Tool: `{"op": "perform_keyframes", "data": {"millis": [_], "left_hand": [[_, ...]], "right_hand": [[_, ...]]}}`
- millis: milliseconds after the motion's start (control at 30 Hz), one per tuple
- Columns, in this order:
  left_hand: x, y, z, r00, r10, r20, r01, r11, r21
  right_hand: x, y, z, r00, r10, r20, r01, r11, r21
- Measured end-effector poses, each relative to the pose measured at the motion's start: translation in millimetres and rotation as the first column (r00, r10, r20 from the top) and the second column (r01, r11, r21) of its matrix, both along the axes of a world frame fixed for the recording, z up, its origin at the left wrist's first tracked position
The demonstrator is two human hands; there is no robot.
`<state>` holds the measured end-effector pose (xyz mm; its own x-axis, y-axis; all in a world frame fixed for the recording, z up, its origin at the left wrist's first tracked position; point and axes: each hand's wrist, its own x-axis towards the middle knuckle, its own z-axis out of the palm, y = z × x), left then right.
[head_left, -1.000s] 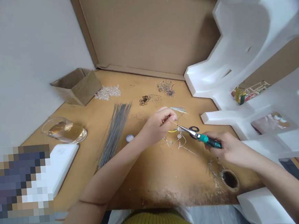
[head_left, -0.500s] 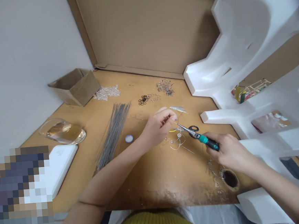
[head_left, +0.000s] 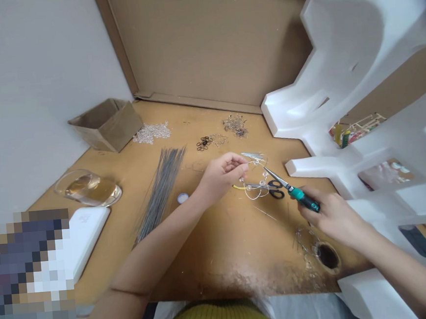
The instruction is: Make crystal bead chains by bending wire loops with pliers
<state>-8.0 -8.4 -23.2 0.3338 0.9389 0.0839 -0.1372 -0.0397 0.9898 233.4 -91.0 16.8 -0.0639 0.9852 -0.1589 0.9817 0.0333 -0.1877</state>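
Pinched in the fingertips of my left hand is a thin wire loop strung with several clear beads. My right hand grips long-nose pliers with black and teal handles. Their slim metal tip lies close to the upper right of the loop; whether the jaws touch the wire I cannot tell. Scissors with black handles lie on the table behind the loop, partly covered by it. Just beyond my left fingers is a small bundle of short metal wires.
A bundle of long grey wires lies left of centre, beside a small round lid. Farther back are clear beads, black rings and a cardboard box. A glass holds liquid at left. A hole pierces the table.
The pliers' tip has moved right, away from my left fingertips. The beaded wire loop has swung up and opened out to view. My left hand shifted only slightly.
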Motion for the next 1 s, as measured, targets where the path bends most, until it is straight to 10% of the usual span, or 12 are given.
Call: {"op": "perform_keyframes", "data": {"millis": [267, 433, 1000], "left_hand": [[-1, -2, 2.6, 0.987, 0.045, -0.155, -0.038, 0.998, 0.051], [0, -4, -1.1, 0.975, 0.083, -0.208, -0.062, 0.993, 0.103], [4, -7, -5.7, 0.978, 0.098, -0.183, -0.063, 0.980, 0.187]], "right_hand": [[8, -5, -2.5, 0.988, 0.094, 0.126, -0.111, 0.984, 0.142], [4, -6, 4.7, 0.922, 0.109, 0.371, -0.277, 0.856, 0.437], [-20, -1, 11.8, 0.834, 0.040, 0.550, -0.351, 0.808, 0.473]]}}
